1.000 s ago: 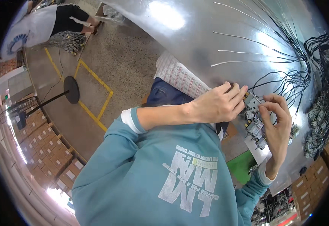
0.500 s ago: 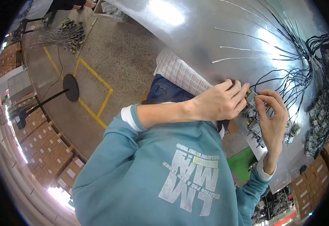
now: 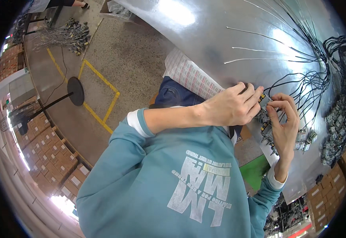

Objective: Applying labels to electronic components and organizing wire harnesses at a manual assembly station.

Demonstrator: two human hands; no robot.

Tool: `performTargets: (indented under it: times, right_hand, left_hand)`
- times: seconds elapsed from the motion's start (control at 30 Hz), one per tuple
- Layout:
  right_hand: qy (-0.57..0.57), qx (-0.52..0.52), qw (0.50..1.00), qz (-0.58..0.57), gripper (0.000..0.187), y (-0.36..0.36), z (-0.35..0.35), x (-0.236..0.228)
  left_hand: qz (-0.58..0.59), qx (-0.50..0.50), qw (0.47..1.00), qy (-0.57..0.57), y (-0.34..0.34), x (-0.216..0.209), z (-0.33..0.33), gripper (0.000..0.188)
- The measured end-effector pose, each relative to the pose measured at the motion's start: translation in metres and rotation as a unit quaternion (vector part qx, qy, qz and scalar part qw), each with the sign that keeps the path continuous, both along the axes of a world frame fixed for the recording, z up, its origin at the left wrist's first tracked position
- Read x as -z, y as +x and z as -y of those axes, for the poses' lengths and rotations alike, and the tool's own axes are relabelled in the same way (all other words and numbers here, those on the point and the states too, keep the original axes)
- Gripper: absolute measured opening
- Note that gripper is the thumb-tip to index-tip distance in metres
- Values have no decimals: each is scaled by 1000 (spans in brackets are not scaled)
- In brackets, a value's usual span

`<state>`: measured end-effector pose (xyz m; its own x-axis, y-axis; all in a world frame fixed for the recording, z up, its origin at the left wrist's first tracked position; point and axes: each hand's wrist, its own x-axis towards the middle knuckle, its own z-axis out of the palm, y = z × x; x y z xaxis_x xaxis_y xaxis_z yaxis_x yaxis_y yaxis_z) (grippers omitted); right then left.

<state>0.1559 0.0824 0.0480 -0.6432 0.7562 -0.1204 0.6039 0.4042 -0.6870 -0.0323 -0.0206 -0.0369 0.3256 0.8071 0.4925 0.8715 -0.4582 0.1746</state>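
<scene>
Between my two hands is a small silver metal box-shaped part [image 3: 264,101] with a yellow piece at its edge. My left hand [image 3: 236,106] is closed on its near side, fingers bent together. The thumb and index finger of my right hand [image 3: 286,121] pinch at its other side. Under my left wrist, a sheet of labels with red print [image 3: 192,75] lies over my lap and reaches the table edge. Several similar metal parts [image 3: 266,133] are heaped just below my hands. Black cables [image 3: 303,85] run on the table beyond them.
The shiny metal table [image 3: 220,39] carries a fan of wires with white ends [image 3: 260,61] and a large pile of metal parts [image 3: 335,131] at the right. A green mat [image 3: 254,172] is below. On the left stand a round-based stand [image 3: 75,91] and stacked cartons [image 3: 50,146].
My right hand has shifted slightly left, toward the metal part. My left hand keeps its place on it. The person at the upper left has moved a little.
</scene>
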Motion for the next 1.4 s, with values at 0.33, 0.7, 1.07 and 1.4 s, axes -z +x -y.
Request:
performTargets:
  times: [0.33,0.7,1.07,1.4]
  right_hand:
    - [-72,110,991,-23,49,12,0,11]
    - [117,213,964,108,48,113,-88,2]
    - [8,224,972,71,103,125,-173,68]
    - [46,292,951,89,96,125,-189,65]
  left_hand:
    - [14,0,1000,9,1,4,-2,27]
    - [-19,-79,996,-20,-22,7,-16,21]
    - [56,-146,983,-92,-51,41,-34,12]
    - [171,-133,975,-43,-70,47,-15,14]
